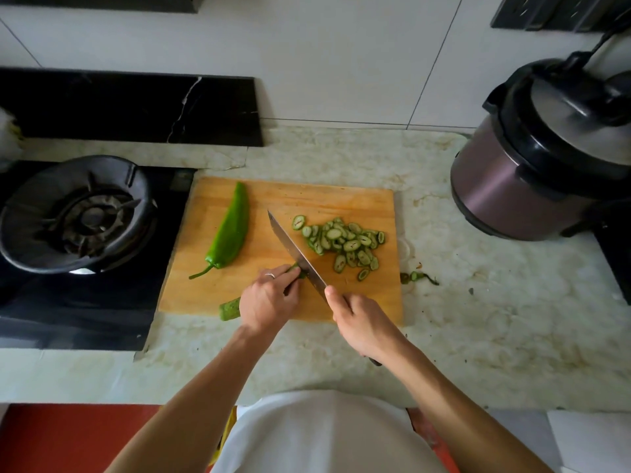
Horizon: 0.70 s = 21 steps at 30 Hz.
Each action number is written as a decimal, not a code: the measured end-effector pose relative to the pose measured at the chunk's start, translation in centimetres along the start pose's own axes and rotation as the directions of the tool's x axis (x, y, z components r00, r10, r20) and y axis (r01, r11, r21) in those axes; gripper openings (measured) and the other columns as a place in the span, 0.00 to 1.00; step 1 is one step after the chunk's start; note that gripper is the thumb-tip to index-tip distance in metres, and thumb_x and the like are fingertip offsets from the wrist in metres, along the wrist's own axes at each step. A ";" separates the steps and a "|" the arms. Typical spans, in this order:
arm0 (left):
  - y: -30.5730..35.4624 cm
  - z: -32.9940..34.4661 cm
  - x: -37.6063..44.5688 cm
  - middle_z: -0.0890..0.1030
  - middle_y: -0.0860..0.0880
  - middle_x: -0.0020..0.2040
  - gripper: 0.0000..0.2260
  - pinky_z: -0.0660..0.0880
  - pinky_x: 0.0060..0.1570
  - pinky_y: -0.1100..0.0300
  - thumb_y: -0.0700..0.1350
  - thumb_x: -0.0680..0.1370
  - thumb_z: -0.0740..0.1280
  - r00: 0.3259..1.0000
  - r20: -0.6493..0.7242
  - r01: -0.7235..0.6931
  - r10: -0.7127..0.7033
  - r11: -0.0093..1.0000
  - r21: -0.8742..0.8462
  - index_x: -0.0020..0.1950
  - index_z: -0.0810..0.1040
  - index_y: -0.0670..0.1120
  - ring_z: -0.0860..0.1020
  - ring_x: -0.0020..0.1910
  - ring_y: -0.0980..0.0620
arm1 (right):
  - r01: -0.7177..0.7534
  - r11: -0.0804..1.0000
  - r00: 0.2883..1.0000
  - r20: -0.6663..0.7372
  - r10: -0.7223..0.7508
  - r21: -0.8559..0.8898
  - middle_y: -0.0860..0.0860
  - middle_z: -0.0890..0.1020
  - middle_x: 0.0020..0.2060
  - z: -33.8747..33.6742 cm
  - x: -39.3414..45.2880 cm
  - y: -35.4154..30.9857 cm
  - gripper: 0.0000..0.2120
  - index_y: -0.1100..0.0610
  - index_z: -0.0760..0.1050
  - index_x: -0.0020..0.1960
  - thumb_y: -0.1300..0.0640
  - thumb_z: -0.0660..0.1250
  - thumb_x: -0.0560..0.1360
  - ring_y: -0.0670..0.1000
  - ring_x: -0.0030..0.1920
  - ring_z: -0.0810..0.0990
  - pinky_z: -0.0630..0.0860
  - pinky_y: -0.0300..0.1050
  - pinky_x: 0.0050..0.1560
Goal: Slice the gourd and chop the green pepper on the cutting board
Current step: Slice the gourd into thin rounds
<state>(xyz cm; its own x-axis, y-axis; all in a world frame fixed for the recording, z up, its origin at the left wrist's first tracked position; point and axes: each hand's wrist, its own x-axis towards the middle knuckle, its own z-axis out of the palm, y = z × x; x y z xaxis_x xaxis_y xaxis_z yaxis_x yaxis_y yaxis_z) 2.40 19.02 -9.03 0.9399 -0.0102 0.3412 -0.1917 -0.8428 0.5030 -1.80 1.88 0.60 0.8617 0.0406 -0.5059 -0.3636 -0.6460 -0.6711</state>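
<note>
On the wooden cutting board [341,199] my left hand [268,300] grips the remaining piece of green gourd [230,309], whose cut end sticks out left of my wrist and whose other end meets the blade. My right hand [363,326] holds the handle of a knife [295,256]; its blade slants up-left across the board and rests against the gourd at my left fingertips. A pile of gourd slices [346,242] lies right of the blade. A whole long green pepper [229,232] lies at the board's left side.
A gas stove burner [80,213] with a black ring sits left of the board. An electric pressure cooker [546,165] stands at the back right. A trimmed gourd end [418,277] lies on the marble counter [495,302] beside the board's right edge.
</note>
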 end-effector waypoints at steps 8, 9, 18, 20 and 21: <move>-0.2 0.4 -0.2 0.85 0.55 0.44 0.12 0.76 0.23 0.57 0.50 0.74 0.64 0.999 -0.033 -0.036 0.038 0.999 0.039 0.46 0.87 0.50 0.83 0.42 0.47 | 0.034 0.999 0.999 0.010 -0.034 -0.010 0.57 0.74 0.38 0.7 0.5 -1.0 0.18 0.45 0.65 0.38 0.46 0.48 0.85 0.60 0.43 0.77 0.71 0.50 0.44; -0.2 0.5 -0.3 0.85 0.56 0.44 0.12 0.75 0.23 0.58 0.49 0.74 0.64 0.999 -0.030 -0.036 0.038 0.998 0.044 0.46 0.87 0.50 0.82 0.42 0.48 | 0.035 0.999 0.999 -0.003 -0.035 -0.007 0.57 0.74 0.38 0.7 0.6 -1.1 0.19 0.48 0.68 0.41 0.45 0.47 0.85 0.59 0.41 0.76 0.71 0.49 0.43; -0.1 0.2 0.0 0.85 0.55 0.42 0.06 0.75 0.23 0.58 0.44 0.70 0.71 1.000 -0.001 -0.014 0.014 0.999 0.044 0.44 0.86 0.50 0.82 0.40 0.48 | -0.035 0.998 0.999 -0.002 0.035 -0.055 0.54 0.76 0.33 2.3 1.4 0.1 0.28 0.58 0.69 0.36 0.40 0.48 0.83 0.57 0.38 0.75 0.66 0.45 0.41; -0.1 0.2 0.0 0.85 0.55 0.42 0.07 0.75 0.23 0.58 0.44 0.70 0.71 1.000 0.011 -0.012 0.012 0.998 0.056 0.45 0.86 0.50 0.82 0.39 0.48 | -0.040 0.997 0.999 -0.011 0.040 -0.062 0.54 0.77 0.33 2.4 1.3 0.1 0.27 0.56 0.68 0.34 0.39 0.49 0.83 0.56 0.39 0.76 0.65 0.44 0.41; -0.1 0.2 0.0 0.85 0.55 0.42 0.07 0.75 0.23 0.58 0.44 0.70 0.71 1.000 0.016 -0.012 0.011 0.998 0.062 0.45 0.86 0.50 0.82 0.39 0.47 | -0.038 0.998 0.999 -0.012 0.037 -0.058 0.55 0.78 0.34 2.5 1.5 0.0 0.27 0.56 0.69 0.34 0.39 0.49 0.83 0.57 0.39 0.76 0.66 0.45 0.41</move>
<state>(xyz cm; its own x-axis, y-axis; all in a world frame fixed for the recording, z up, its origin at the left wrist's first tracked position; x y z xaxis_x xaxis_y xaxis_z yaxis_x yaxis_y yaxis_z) 2.48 19.03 -9.25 0.9423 -0.0280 0.3335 -0.1848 -0.8743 0.4487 -1.41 3.79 -1.50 0.8518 0.0069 -0.5239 -0.3750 -0.6901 -0.6189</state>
